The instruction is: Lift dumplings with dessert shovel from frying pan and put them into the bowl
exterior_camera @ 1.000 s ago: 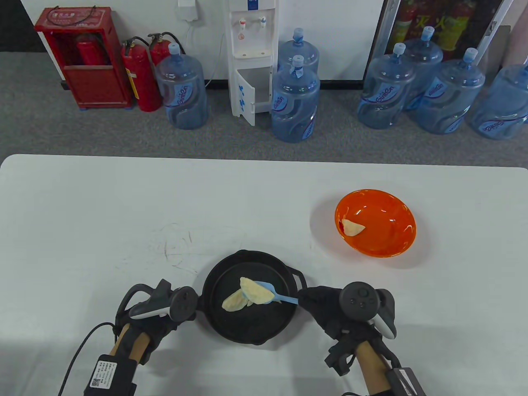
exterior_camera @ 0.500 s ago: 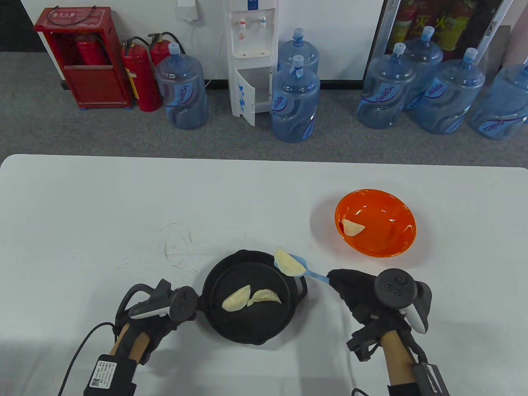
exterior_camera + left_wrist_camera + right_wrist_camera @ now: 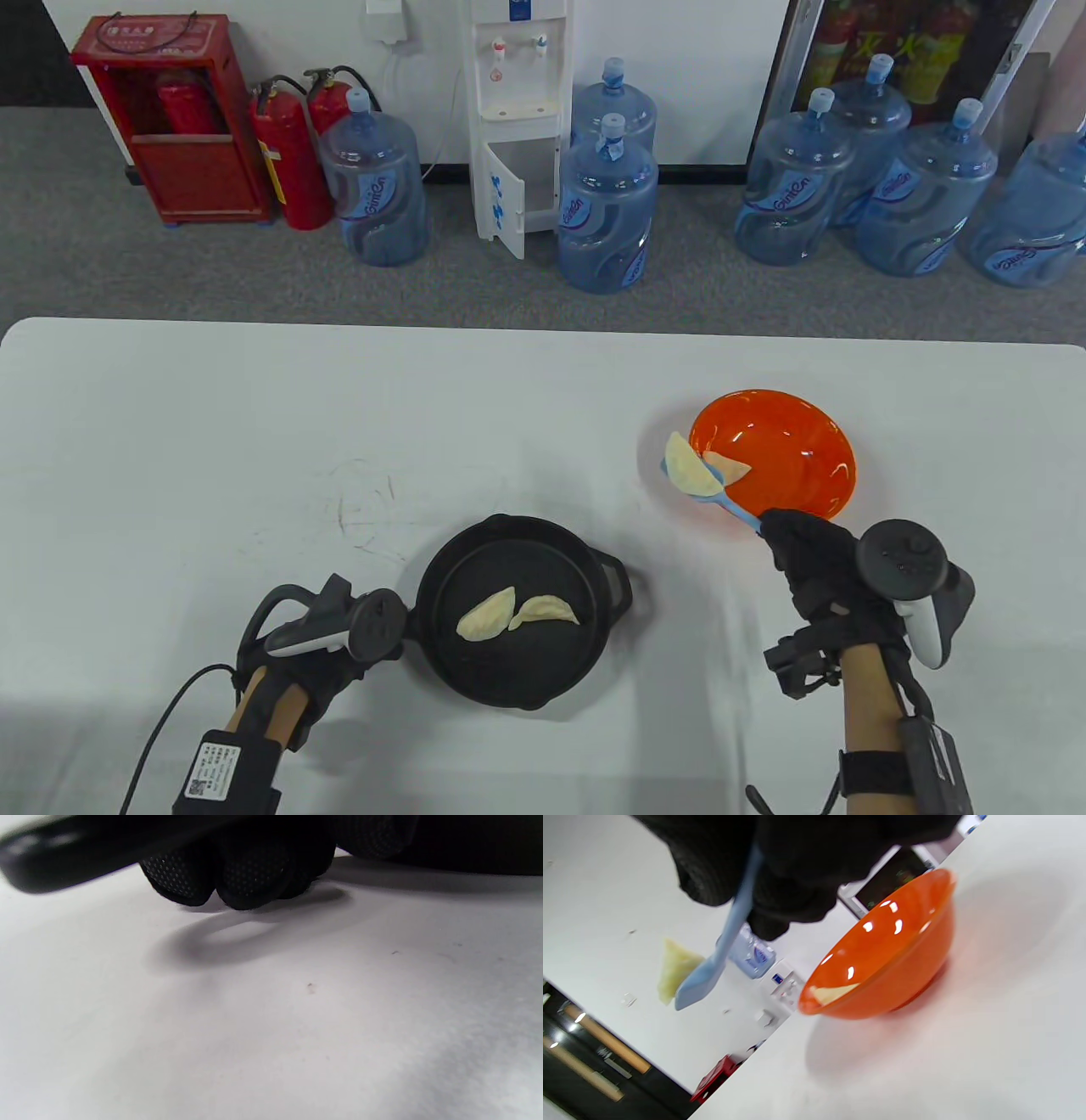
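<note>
Pinching the shovel (image 3: 731, 504) in my right hand (image 3: 819, 564), I'm bringing its dumpling (image 3: 687, 468) from the pan (image 3: 441, 662) to the bowl (image 3: 806, 475) rim. Left hand (image 3: 327, 645) is gripping the pan handle.

A pale, crescent-shaped dumpling (image 3: 687, 466) rides on the light-blue dessert shovel (image 3: 717, 495), held in the air just at the left rim of the glossy orange bowl (image 3: 797, 441). One dumpling (image 3: 728, 466) already lies inside the bowl by that rim. Two more (image 3: 487, 615) (image 3: 545, 610) lie side by side, touching, in the black frying pan (image 3: 509, 671) on the counter.
</note>
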Motion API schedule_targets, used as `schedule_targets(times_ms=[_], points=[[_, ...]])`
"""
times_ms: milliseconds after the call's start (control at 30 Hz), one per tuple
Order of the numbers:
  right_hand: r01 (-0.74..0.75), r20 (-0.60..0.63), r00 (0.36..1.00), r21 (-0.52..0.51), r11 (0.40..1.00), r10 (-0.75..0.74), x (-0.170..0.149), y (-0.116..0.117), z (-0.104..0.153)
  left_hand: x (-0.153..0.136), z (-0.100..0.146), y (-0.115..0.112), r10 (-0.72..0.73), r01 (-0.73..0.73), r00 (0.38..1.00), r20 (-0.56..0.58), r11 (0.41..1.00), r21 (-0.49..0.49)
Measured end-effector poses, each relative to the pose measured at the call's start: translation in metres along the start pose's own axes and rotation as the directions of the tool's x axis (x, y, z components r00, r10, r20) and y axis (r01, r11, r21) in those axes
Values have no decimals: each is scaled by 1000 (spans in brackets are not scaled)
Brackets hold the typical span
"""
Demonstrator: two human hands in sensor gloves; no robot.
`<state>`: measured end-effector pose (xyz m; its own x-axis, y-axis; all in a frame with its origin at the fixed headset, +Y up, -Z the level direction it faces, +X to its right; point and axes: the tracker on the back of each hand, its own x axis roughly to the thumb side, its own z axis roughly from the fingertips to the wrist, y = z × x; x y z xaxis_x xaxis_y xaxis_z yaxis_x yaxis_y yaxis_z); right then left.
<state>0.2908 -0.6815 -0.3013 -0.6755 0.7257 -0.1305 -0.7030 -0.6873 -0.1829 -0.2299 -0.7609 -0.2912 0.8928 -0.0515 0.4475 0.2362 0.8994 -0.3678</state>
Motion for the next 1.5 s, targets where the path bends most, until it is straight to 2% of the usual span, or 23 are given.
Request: schedule_targets(times_ms=[167, 333, 567, 833, 1000, 1233, 1300, 1500], points=[[-36, -100, 995, -63, 997, 29, -20, -6, -4, 0, 0, 0, 3, -3, 1000, 2, 1000, 0], [-107, -180, 979, -80, 991, 91, -38, -6, -7, 0, 0, 0, 3, -3, 1000, 2, 1000, 0], [-195, -204, 963, -92, 976, 173, -44, -4, -11, 0, 0, 0, 3, -3, 1000, 2, 1000, 0], [-325, -187, 933, -68, 943, 308, -36, 2, -18, -1, 0, 0, 10, -10, 1000, 2, 1000, 1], [-452, -152, 885, -64, 890, 439, -24, 7, -20, -1, 1, 0, 11, -11, 1000, 3, 1000, 0], [-551, -139, 832, -85, 830, 537, -14, 16, -21, -1, 1, 0, 8, -8, 1000, 3, 1000, 0], [-595, -131, 803, -97, 798, 582, -11, 19, -20, -1, 1, 0, 8, -8, 1000, 3, 1000, 0], [-743, -108, 668, -153, 652, 736, 0, 25, -18, 0, 1, 0, 9, -9, 1000, 3, 1000, -1]])
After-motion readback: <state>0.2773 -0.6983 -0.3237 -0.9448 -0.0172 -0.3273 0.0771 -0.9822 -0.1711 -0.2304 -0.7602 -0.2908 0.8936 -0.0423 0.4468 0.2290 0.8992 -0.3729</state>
